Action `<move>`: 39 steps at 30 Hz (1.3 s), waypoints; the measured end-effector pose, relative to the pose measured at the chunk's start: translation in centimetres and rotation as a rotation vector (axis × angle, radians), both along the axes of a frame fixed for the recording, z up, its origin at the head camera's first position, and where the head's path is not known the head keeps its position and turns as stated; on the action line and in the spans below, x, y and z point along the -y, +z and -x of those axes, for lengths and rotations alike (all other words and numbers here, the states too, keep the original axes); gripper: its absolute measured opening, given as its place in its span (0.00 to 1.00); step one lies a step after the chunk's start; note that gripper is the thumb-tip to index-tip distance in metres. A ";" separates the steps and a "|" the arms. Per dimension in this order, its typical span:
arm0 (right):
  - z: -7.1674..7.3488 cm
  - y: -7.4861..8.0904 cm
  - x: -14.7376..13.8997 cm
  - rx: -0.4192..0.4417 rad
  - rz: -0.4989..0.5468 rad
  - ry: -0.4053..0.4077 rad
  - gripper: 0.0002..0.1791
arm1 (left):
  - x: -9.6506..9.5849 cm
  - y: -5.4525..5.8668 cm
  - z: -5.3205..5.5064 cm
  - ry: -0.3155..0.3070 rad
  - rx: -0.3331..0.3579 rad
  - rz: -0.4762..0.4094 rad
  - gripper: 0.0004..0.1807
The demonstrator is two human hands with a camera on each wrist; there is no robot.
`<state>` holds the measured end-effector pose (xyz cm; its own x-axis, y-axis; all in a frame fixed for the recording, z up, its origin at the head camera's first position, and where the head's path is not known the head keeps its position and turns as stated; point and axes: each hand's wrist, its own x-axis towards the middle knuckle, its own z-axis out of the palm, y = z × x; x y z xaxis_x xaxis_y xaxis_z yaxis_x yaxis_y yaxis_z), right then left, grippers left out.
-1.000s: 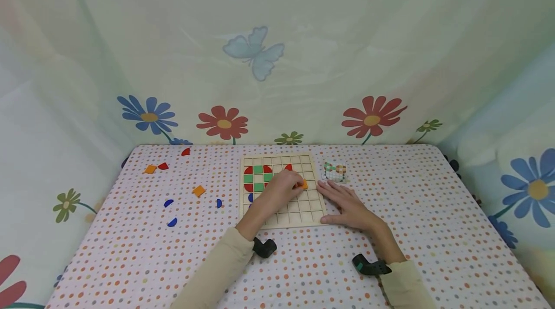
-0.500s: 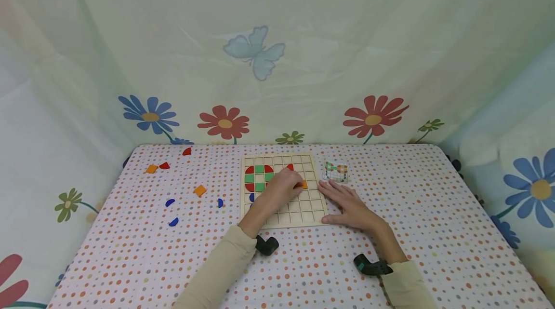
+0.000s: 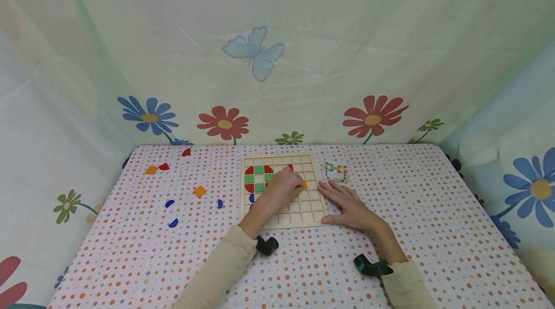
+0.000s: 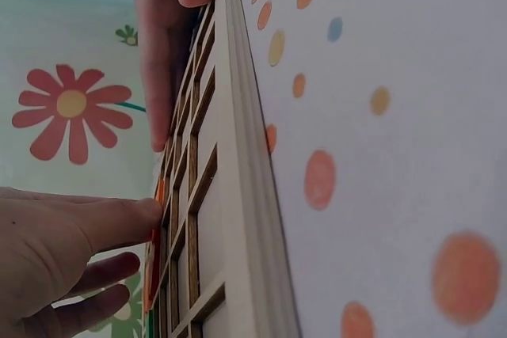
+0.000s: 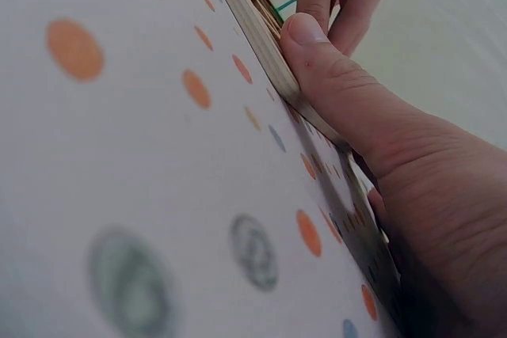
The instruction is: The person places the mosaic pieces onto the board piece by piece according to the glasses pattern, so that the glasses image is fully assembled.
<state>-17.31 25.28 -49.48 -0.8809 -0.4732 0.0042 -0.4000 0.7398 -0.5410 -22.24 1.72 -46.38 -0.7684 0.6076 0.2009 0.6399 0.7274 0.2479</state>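
Observation:
A wooden grid board (image 3: 305, 206) lies on the table, with red, green and blue tiles set in its left part. My left hand (image 3: 282, 188) reaches over the board and touches an orange square tile (image 3: 305, 185) in a right-hand cell. In the left wrist view, a straight digit of that hand (image 4: 55, 235) presses the tile's surface, while other fingers bend loosely below. My right hand (image 3: 349, 208) rests at the board's right edge, fingers extended, its thumb (image 5: 333, 69) on the near corner. Part of the tiled area is hidden under my left hand.
A small printed pattern card (image 3: 336, 172) lies beyond my right hand. Loose at the left are orange squares (image 3: 199, 191), red quarter-circle pieces (image 3: 164, 167) and blue half-circles (image 3: 173, 222). The dotted tablecloth (image 3: 303, 275) runs back to a flowered curtain (image 3: 303, 58).
The left fingers have shifted slightly off the orange square, so more of it shows in its cell. My right hand stays at the board's edge.

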 end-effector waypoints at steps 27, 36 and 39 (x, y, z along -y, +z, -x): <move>0.0 0.0 -0.2 -0.027 -0.010 0.013 0.50 | 16.5 2.2 -1.6 0.368 0.185 -0.210 0.22; 0.1 -0.2 -0.2 -0.028 -0.005 0.009 0.50 | 30.5 1.1 2.1 0.565 0.242 -0.228 0.28; 0.0 -0.2 -0.1 -0.022 -0.014 0.004 0.50 | 34.3 0.1 2.4 0.578 0.286 -0.176 0.32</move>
